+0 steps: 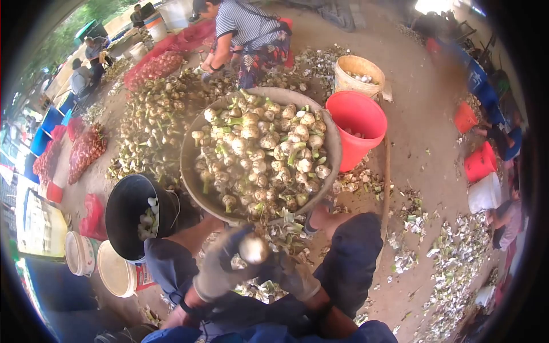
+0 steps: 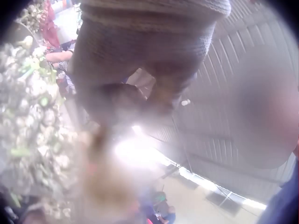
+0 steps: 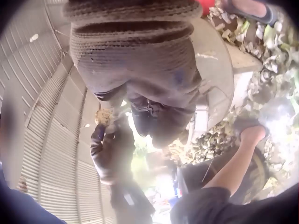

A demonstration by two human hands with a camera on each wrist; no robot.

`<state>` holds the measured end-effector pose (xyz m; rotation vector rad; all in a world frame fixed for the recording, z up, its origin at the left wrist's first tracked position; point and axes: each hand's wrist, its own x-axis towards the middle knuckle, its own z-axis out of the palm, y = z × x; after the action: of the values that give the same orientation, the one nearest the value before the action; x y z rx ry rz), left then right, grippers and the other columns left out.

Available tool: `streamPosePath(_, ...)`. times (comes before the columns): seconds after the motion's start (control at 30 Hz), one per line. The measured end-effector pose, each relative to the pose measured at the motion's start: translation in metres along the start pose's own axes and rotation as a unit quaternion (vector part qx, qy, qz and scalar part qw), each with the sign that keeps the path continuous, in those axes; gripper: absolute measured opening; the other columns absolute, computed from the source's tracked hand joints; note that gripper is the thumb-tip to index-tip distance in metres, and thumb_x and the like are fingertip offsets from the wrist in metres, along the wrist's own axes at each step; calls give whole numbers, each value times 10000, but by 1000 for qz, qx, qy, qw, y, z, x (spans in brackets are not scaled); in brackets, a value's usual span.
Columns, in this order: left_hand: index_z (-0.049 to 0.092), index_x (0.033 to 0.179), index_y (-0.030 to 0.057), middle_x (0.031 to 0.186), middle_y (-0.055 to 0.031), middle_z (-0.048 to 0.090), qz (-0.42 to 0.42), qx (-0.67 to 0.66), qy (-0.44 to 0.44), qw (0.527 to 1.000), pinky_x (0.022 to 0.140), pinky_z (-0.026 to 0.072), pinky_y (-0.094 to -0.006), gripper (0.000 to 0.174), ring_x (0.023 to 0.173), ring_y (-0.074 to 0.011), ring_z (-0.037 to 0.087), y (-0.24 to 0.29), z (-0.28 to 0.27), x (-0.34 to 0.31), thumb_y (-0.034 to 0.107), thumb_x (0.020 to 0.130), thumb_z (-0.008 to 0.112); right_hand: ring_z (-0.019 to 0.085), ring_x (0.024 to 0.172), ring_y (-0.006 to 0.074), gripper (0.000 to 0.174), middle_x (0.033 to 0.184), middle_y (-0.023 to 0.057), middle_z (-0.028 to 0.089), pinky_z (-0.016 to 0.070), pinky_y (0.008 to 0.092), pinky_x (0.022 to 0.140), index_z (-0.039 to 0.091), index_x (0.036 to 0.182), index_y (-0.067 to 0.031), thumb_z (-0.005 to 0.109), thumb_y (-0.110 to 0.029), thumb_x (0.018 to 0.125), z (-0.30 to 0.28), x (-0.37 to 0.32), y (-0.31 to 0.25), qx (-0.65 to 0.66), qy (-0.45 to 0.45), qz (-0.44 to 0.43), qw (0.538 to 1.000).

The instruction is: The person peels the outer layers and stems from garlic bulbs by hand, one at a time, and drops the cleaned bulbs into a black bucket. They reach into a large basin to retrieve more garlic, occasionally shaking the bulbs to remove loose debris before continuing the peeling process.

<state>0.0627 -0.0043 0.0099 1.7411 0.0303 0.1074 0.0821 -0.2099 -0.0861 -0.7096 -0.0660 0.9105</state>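
Both hands wear grey knit gloves with dark fingers and meet low over the lap. My left hand (image 1: 218, 267) holds a pale garlic bulb (image 1: 253, 250), blurred by motion; the same bulb shows beyond the fingers in the right wrist view (image 3: 103, 116). Close beside it is my right hand (image 1: 294, 278), fingers bent toward the bulb; I cannot tell what they grip. A wide round tub (image 1: 334, 166) heaped with garlic bulbs (image 1: 263, 148) that have green stem stubs stands just ahead of the hands.
A black bucket (image 1: 123, 211) with white cloves is at the left, above white buckets (image 1: 108, 268). Right of the tub stand a red bucket (image 1: 357, 123) and a cream bucket (image 1: 343, 74). More garlic (image 1: 151, 123) is heaped behind, where a person (image 1: 246, 28) bends. Peelings (image 1: 457, 268) litter the floor.
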Motion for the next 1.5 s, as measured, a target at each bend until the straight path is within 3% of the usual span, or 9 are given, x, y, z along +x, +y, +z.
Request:
streamPosePath(0.2, 577, 1355, 58, 1263, -181, 586, 97, 261, 19, 960, 999, 488, -465, 736, 1182, -402, 566, 9, 20, -58, 42, 657, 810, 649, 1113, 215, 469, 1218, 100, 662, 556, 392, 914, 558, 1338, -2, 574, -376, 1055, -7, -1, 39, 169, 9, -27, 985)
streamPosePath(0.27, 567, 1353, 46, 1268, -184, 585, 119, 263, 34, 957, 1013, 478, -478, 722, 1179, -407, 568, 7, 22, -66, 37, 671, 804, 682, 1032, 194, 399, 1180, 82, 683, 579, 347, 850, 582, 1319, -10, 617, -291, 1038, -8, -4, 45, -196, 35, -155, 968)
streamPosePath(0.3, 555, 1359, 34, 1287, -197, 577, 123, 265, 44, 955, 1014, 480, -482, 726, 1186, -408, 566, 3, 24, -68, 35, 678, 804, 695, 937, 158, 342, 1127, 70, 699, 582, 309, 789, 622, 1277, -14, 650, -236, 1018, 9, -5, 30, 25, 61, -62, 996)
streamPosePath(0.63, 592, 1340, 34, 1257, -218, 603, 67, 330, 96, 937, 924, 550, -450, 694, 1116, -419, 639, -12, 52, -83, 65, 691, 837, 534, 685, 104, 117, 739, 89, 658, 458, 324, 643, 683, 989, 27, 691, -86, 963, 23, -12, 5, -337, 191, -150, 910)
streamPosePath(1.0, 596, 1349, 1, 1190, -179, 657, 41, 187, 76, 979, 855, 548, -369, 677, 963, -297, 679, -27, 35, -74, 84, 721, 833, 655, 946, 80, 255, 1063, 34, 734, 527, 259, 830, 676, 1205, 21, 694, -69, 967, 15, -27, -13, -104, 138, -124, 977)
streamPosePath(1.17, 589, 1344, -25, 1231, -195, 653, 57, 275, 23, 959, 903, 538, -374, 669, 1035, -294, 667, -10, 38, -70, 73, 728, 832, 637, 913, 62, 371, 1057, 34, 744, 532, 260, 819, 647, 1280, 0, 744, -59, 928, 26, -27, -29, -272, 118, -76, 952)
streamPosePath(1.27, 564, 1350, -55, 1247, -198, 648, -18, 32, 22, 999, 916, 550, -388, 633, 1053, -288, 666, -29, 29, -76, 170, 807, 799, 663, 908, 76, 369, 1020, 43, 750, 543, 272, 811, 656, 1261, -5, 756, -44, 909, 9, -21, -16, -246, 85, -149, 954)
streamPosePath(1.33, 505, 1391, -70, 1266, -198, 638, -221, -450, -50, 864, 939, 556, -408, 655, 1086, -283, 660, -27, 19, -80, 314, 910, 729, 694, 934, 107, 327, 1008, 59, 752, 552, 282, 817, 677, 1208, 7, 764, -34, 896, 1, -23, -11, -398, 46, -218, 890)
streamPosePath(1.5, 440, 1444, -28, 1215, -201, 649, -253, -561, -16, 788, 821, 588, -350, 662, 980, -259, 691, -14, 36, -67, 490, 1041, 523, 679, 939, 108, 219, 994, 53, 745, 541, 271, 820, 701, 1130, 10, 726, -18, 915, 20, -27, -14, -257, 109, -220, 935)
